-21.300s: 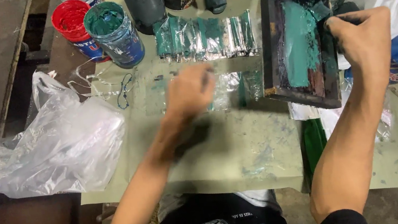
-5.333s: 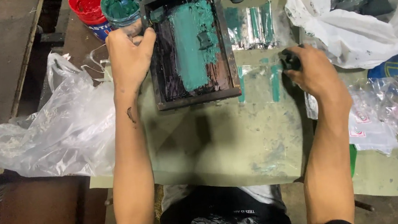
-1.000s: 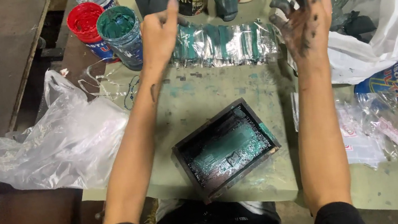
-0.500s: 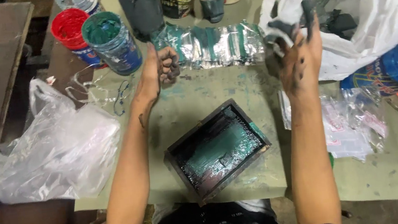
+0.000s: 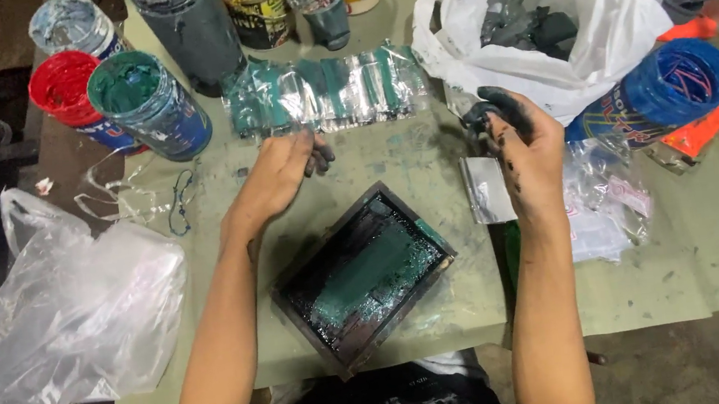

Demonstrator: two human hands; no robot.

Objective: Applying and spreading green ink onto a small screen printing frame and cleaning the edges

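- The dark printing frame [image 5: 364, 274] is lying tilted on the green table [image 5: 662, 284], teal ink smeared inside, untouched.
- Left hand [image 5: 276, 174] is hovering above it, loosely open, empty.
- Right hand [image 5: 522, 147] (ink-blackened) is curling, holding nothing, beside a white bag [image 5: 565, 12].
- Looks like a pause between prints; regripping needs both hands.

Lit evenly from above, moderately bright over the counter [image 5: 662, 284], dim toward the left edge and lower corners. Soft shadows under both forearms; glare on the clear bag [image 5: 64, 329] and the white bag [image 5: 591, 0]. Sharp at centre, slight wide-angle bending and softness near the edges.
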